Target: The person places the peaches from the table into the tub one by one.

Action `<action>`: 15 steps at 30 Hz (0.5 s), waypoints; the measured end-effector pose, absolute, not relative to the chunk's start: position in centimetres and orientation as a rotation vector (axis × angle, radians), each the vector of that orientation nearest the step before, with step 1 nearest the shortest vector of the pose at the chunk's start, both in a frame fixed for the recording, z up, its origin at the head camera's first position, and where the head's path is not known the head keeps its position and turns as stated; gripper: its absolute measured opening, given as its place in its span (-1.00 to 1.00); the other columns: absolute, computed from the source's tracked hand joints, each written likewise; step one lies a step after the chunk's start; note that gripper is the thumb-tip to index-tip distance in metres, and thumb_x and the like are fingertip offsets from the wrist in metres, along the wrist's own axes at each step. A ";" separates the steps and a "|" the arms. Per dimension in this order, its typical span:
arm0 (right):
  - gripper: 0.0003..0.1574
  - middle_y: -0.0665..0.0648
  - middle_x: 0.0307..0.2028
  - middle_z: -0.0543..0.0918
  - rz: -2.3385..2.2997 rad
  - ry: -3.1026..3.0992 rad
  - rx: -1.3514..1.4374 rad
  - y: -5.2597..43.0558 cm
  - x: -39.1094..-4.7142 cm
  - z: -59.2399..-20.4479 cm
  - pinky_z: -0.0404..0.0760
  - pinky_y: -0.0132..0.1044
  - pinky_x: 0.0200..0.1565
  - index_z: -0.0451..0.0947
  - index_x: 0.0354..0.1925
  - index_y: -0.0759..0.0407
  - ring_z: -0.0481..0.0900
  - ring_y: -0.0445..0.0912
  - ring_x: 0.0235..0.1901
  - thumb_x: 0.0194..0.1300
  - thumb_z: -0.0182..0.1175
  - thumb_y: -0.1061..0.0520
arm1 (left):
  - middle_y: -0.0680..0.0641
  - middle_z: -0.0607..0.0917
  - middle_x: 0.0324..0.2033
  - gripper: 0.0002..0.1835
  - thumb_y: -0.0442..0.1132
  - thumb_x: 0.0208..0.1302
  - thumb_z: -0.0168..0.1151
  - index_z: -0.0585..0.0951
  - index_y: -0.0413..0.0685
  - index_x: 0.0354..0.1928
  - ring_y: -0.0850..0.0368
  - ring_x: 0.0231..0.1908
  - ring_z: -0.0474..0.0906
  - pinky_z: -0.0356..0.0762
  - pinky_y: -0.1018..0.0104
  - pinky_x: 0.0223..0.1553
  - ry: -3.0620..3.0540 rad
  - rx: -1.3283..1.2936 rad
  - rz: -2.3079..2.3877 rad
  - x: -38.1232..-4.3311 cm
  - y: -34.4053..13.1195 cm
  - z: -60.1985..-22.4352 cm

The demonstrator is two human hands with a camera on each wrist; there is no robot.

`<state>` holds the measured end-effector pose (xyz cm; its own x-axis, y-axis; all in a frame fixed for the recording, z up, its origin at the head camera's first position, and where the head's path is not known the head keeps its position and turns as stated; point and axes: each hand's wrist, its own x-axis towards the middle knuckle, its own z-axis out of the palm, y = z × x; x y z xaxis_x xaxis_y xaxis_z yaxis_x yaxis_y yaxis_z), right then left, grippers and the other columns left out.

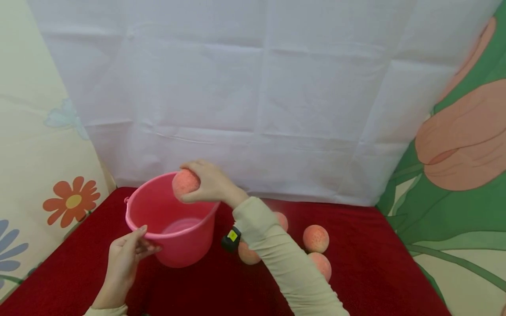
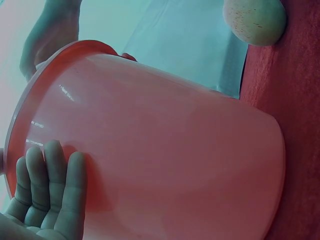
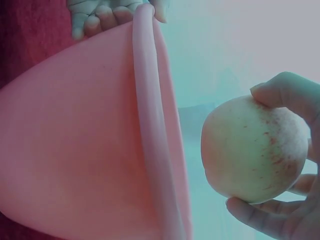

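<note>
A pink plastic bucket (image 1: 186,250) stands upright on the red cloth at the left. My left hand (image 1: 125,259) pinches its near rim, thumb over the edge and fingers along the outer wall; the left wrist view shows those fingers (image 2: 70,190) beside the wall. Above the bucket's mouth, toward its right side, my right hand (image 1: 209,182) holds a peach (image 1: 186,184). In the right wrist view this peach (image 3: 255,150) sits between thumb and fingers, just beyond the bucket rim (image 3: 152,110).
More peaches lie on the red cloth (image 1: 367,263) to the right, such as one peach (image 1: 316,239) and another (image 1: 249,254) partly behind my right sleeve (image 1: 284,259). A small black device (image 1: 231,239) shows by the right cuff. White sheeting (image 1: 257,109) hangs behind.
</note>
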<state>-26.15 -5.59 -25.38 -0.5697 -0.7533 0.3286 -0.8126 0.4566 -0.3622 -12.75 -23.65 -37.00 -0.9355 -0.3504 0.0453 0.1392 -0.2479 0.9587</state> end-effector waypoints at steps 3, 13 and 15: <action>-0.17 0.01 0.06 0.46 0.714 -2.589 1.396 -6.1 -26.0 -25.4 0.41 -0.47 -0.17 0.35 0.18 0.06 0.37 -0.20 -0.02 -0.07 0.35 -0.12 | 0.02 0.52 -0.80 -0.57 -0.20 0.34 0.02 0.55 -0.05 -0.74 0.20 -0.68 0.58 0.61 0.33 -0.48 -1.702 0.259 -2.238 -12.7 -23.6 -37.0; -0.15 0.02 0.06 0.45 0.690 -2.629 1.397 -7.1 -25.8 -26.2 0.42 -0.43 -0.14 0.32 0.20 0.06 0.37 -0.19 -0.01 -0.06 0.35 -0.13 | 0.01 0.52 -0.78 -0.57 -0.17 0.34 0.02 0.55 -0.04 -0.73 0.18 -0.66 0.59 0.61 0.35 -0.45 -1.731 0.276 -2.233 -12.7 -23.6 -37.0; -0.13 0.03 0.04 0.46 0.682 -2.632 1.402 -7.2 -25.7 -26.3 0.42 -0.43 -0.15 0.32 0.21 0.06 0.38 -0.19 -0.03 -0.06 0.34 -0.13 | 0.01 0.52 -0.78 -0.57 -0.16 0.34 0.02 0.55 -0.04 -0.73 0.18 -0.66 0.59 0.61 0.34 -0.45 -1.737 0.278 -2.227 -12.7 -23.6 -37.1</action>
<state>-25.75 -7.18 -26.33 -0.5776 -0.7687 0.2747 -0.8054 0.4817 -0.3455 -12.69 -23.61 -37.05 -0.9355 -0.3517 0.0331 0.1178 -0.2222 0.9678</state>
